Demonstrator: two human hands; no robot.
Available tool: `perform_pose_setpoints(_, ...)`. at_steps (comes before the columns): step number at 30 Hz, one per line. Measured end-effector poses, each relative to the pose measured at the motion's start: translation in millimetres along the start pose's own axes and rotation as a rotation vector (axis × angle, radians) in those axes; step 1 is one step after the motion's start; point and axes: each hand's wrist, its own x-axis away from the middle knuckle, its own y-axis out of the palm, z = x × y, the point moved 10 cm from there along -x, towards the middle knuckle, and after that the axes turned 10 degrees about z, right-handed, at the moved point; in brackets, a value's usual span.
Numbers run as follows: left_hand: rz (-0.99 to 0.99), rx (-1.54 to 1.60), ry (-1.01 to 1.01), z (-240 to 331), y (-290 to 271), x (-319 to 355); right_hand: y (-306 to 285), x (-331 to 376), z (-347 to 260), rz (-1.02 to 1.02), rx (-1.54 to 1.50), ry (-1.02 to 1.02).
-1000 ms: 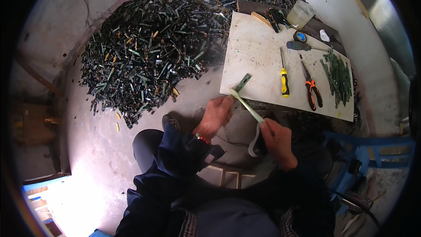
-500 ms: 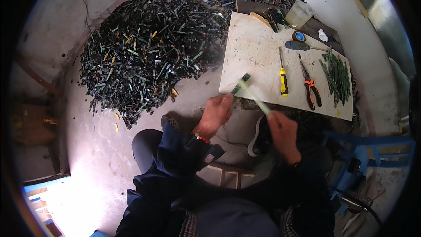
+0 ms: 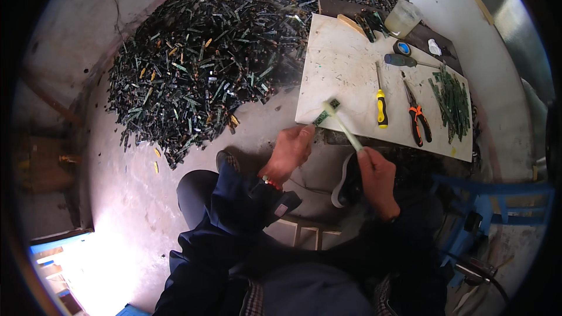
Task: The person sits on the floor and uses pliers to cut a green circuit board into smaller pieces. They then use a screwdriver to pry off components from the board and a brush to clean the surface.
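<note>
Over the white board's (image 3: 345,70) near edge: left hand (image 3: 290,151) pinching a green strip (image 3: 325,112), right hand (image 3: 377,175) gripping a pale tool (image 3: 345,131).

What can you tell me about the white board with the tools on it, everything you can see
The white board is a flat, roughly rectangular slab, pale and scuffed with dark specks, like worn stone or laminate. It lies on the concrete floor beside a big heap of dark green strips. On it rest a yellow-handled screwdriver, orange-handled pliers, a dark-handled screwdriver and a bundle of green strips. A plastic cup stands at its far corner.
</note>
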Motion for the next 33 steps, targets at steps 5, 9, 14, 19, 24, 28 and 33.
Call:
perform_pose_setpoints(5,0.011,-0.021,-0.005,-2.8,-2.3,4.1,1.9,-3.5,2.0,-0.006,-0.047,0.060)
perform_pose_setpoints(9,-0.005,0.013,0.010,-0.6,3.2,4.5,6.6,12.2,3.8,-0.019,-0.008,0.003)
perform_pose_setpoints(14,-0.006,-0.026,-0.022,-3.1,0.3,4.5,3.4,-3.6,24.3,-0.055,-0.116,0.207)
perform_pose_setpoints(19,0.026,0.005,-0.065,-6.9,-0.2,2.4,11.8,17.0,10.7,-0.062,-0.085,0.140)
perform_pose_setpoints(24,0.016,-0.022,-0.041,-3.0,-0.8,3.9,11.5,7.4,21.0,-0.113,-0.145,0.218)
perform_pose_setpoints(28,0.013,-0.031,-0.046,0.0,1.2,0.7,10.1,10.5,29.7,-0.043,-0.151,0.219)
perform_pose_setpoints(33,0.016,-0.004,-0.036,-2.2,1.0,0.7,16.3,21.8,24.4,-0.153,0.011,0.219)
